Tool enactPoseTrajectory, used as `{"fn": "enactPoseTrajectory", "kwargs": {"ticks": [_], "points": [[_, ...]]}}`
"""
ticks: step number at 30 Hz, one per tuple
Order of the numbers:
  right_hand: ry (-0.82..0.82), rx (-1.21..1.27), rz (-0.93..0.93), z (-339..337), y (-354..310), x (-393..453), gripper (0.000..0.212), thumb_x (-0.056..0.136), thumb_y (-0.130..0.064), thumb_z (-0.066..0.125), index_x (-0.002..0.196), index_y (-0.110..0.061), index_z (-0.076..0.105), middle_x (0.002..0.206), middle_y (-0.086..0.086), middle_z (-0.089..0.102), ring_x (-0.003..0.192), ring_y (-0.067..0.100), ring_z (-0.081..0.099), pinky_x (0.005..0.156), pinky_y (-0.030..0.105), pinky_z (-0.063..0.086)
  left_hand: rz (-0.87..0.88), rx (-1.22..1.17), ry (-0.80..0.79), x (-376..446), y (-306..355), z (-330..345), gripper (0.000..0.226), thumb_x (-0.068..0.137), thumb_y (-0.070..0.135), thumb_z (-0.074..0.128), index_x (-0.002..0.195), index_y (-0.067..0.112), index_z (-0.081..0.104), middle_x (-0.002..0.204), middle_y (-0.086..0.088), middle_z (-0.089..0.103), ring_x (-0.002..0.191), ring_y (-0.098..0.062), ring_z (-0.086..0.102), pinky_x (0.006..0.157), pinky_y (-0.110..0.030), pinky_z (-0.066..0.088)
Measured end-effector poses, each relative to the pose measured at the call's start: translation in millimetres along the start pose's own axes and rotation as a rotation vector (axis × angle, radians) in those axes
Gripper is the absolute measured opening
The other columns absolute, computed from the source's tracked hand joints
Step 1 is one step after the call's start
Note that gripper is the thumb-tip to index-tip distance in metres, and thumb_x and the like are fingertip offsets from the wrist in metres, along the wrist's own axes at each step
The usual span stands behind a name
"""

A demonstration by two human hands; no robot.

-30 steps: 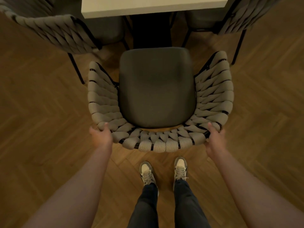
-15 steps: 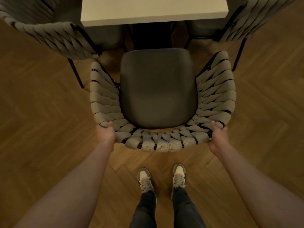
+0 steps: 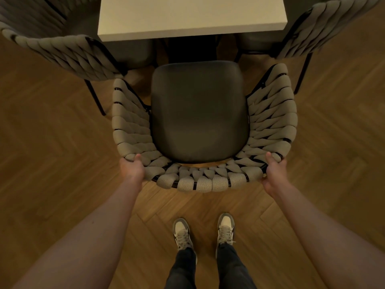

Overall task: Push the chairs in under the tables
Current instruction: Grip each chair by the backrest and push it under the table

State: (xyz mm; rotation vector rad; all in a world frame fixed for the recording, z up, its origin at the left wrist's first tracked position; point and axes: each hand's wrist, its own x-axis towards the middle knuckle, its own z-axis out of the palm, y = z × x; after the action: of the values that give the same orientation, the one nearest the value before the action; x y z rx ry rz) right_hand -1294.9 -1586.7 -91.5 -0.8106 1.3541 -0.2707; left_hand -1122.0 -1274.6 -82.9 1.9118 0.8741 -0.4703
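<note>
Two hands, left (image 3: pixel 133 168) and right (image 3: pixel 273 172), grip the chair (image 3: pixel 200 113), flanked by neighbouring chairs (image 3: pixel 62 53) before the table (image 3: pixel 191 15)

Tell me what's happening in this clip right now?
A person stands behind a woven-back chair, the left hand and right hand gripping its curved back rim at either end. Its dark seat faces the white table but is not yet under it. Two similar chairs sit at the table's sides.
</note>
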Motion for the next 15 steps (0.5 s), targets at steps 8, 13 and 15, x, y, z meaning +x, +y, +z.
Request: {"fn": "enactPoseTrajectory", "kwargs": {"ticks": [8,13,15], "points": [[-0.002,-0.020,0.003,7,-3,1,0.055,0.103,-0.021,0.051,0.152,-0.027,0.026,0.142,0.005,0.052,0.124,0.029,0.056,0.102,0.059,0.046,-0.007,0.024,0.014,4,7,0,0.043,0.098,0.034,0.055,0.135,0.016,0.043,0.131,-0.012,0.055,0.117,-0.034,0.056,0.099,-0.054,0.048],[0.005,-0.030,0.001,11,-1,3,0.060,0.102,-0.022,0.053,0.154,-0.029,0.024,0.145,0.006,0.050,0.127,0.029,0.054,0.103,0.058,0.046,-0.014,0.022,0.014,6,12,-1,0.043,0.099,0.032,0.054,0.137,0.015,0.042,0.131,-0.012,0.055,0.118,-0.034,0.055,0.099,-0.055,0.048],[0.009,-0.025,-0.003,11,-1,2,0.059,0.102,-0.021,0.053,0.153,-0.029,0.024,0.145,0.005,0.051,0.126,0.028,0.055,0.103,0.057,0.046,-0.015,0.024,0.010,6,13,-1,0.043,0.099,0.031,0.054,0.137,0.015,0.042,0.131,-0.012,0.054,0.118,-0.035,0.055,0.099,-0.055,0.048]]}}
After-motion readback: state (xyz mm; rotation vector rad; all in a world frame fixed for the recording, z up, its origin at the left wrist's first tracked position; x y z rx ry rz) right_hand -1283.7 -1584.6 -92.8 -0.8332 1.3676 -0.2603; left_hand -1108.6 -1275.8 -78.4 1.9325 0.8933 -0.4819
